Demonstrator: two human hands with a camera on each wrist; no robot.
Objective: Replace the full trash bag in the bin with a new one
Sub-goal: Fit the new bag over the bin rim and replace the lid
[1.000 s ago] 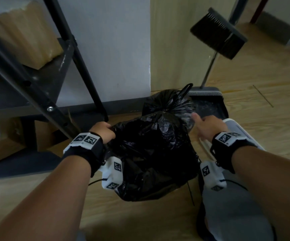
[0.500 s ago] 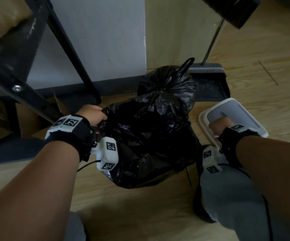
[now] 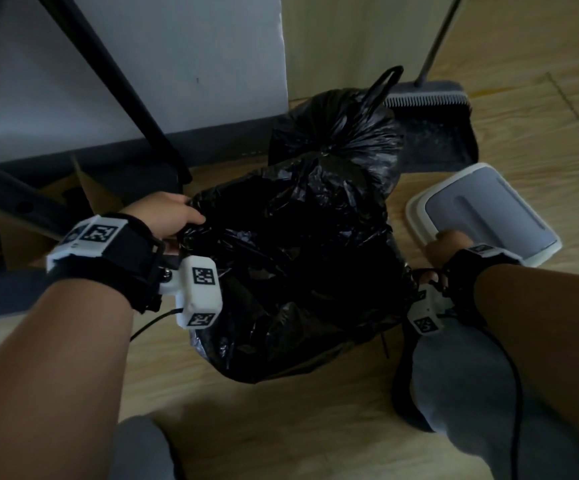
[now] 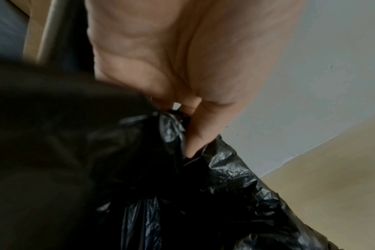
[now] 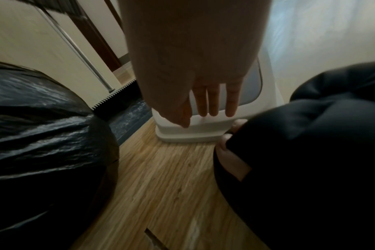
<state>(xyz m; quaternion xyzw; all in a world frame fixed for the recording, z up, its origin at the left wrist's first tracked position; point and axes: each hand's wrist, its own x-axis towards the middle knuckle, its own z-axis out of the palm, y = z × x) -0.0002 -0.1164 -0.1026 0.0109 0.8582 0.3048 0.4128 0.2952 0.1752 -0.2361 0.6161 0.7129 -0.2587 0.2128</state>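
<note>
A loose black trash bag drapes over the bin and hides it. My left hand grips the bag's left edge; in the left wrist view the thumb presses into the crumpled plastic. Behind stands a tied full black bag with its knot loop up. The white and grey bin lid lies flat on the floor to the right. My right hand is at the lid's near edge, its straight fingers reaching down over the lid.
A dark dustpan and broom handle lean by the wall behind the lid. A black metal shelf frame and a cardboard box stand at the left. My knee in grey trousers is beside the bin.
My right hand left the bag's right side and dropped to the lid on the floor. The left hand stayed gripping the bag. The head view tilted down.
</note>
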